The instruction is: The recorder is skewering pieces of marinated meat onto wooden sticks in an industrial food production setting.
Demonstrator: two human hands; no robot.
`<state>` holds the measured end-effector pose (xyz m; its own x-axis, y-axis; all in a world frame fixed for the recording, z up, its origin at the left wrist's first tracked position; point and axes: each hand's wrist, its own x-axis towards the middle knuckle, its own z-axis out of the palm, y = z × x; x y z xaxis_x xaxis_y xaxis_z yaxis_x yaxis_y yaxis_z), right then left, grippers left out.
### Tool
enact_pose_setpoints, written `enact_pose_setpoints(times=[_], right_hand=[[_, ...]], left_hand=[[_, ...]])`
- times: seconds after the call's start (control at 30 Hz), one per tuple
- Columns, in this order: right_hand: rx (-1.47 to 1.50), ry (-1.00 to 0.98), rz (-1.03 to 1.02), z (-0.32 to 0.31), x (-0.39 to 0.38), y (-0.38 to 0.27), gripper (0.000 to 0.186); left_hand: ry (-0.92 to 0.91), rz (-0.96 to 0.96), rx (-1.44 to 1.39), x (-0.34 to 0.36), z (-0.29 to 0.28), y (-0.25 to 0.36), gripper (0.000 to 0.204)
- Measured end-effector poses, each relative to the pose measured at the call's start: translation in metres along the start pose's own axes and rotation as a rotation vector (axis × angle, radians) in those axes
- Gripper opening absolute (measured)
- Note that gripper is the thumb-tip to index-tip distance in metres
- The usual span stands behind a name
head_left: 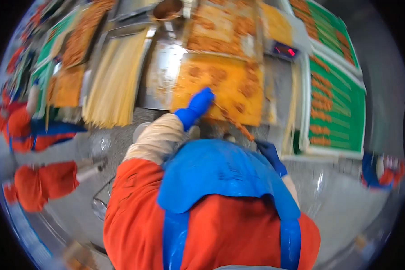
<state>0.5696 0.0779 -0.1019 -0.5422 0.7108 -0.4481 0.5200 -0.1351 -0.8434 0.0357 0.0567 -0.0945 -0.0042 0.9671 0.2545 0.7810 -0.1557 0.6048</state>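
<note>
At nine o'clock, blurred by the curve of the lens, a co-worker's orange sleeve [18,128] and a second orange sleeve [45,182] below it come in from the edge; what those arms do cannot be made out. Toward eleven o'clock a pale bundle of thin sticks [114,81] lies fanned on the steel table [162,72], with smeared orange trays [69,85] beside it. Near the centre, the left hand [195,107], in a blue glove, reaches out to twelve o'clock and lies on the near edge of the yellow tray [225,85] of reddish-brown pieces; the fingers look drawn together, but whether they grip anything cannot be told. A skewer loaded with meat [236,123] slants from that hand down toward the right hand [270,155], whose blue glove is half hidden behind the blue apron bib [216,173]; its grasp cannot be told. At two to three o'clock green trays [337,108] carry rows of finished skewers, their far ends cut off by the dark rim.
</note>
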Motion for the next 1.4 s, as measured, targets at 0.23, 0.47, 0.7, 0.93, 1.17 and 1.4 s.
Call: enact_pose_setpoints(times=[0.23,0.47,0.7,0.93,1.17,1.4], right_hand=[[0.213,-0.028,-0.004,0.01,0.014,0.002,0.037],[0.245,-0.016,0.079,0.009,-0.002,0.007,0.038],[0.254,-0.021,0.059,0.013,-0.004,0.012,0.04],[0.261,-0.02,0.045,0.022,0.002,0.02,0.035],[0.261,-0.015,0.06,0.025,-0.003,0.017,0.037],[0.294,-0.013,0.05,0.041,0.011,0.016,0.037]], left_hand=[[-0.149,-0.078,-0.043,0.027,-0.014,0.013,0.011],[-0.17,-0.067,-0.091,0.024,-0.014,0.019,0.012],[-0.177,-0.045,-0.105,0.021,-0.019,0.016,0.012],[-0.202,-0.007,-0.111,0.025,-0.023,0.016,0.009],[-0.292,0.005,-0.103,0.029,-0.028,0.01,0.013],[-0.316,0.036,-0.087,0.04,-0.028,0.0,0.015]])
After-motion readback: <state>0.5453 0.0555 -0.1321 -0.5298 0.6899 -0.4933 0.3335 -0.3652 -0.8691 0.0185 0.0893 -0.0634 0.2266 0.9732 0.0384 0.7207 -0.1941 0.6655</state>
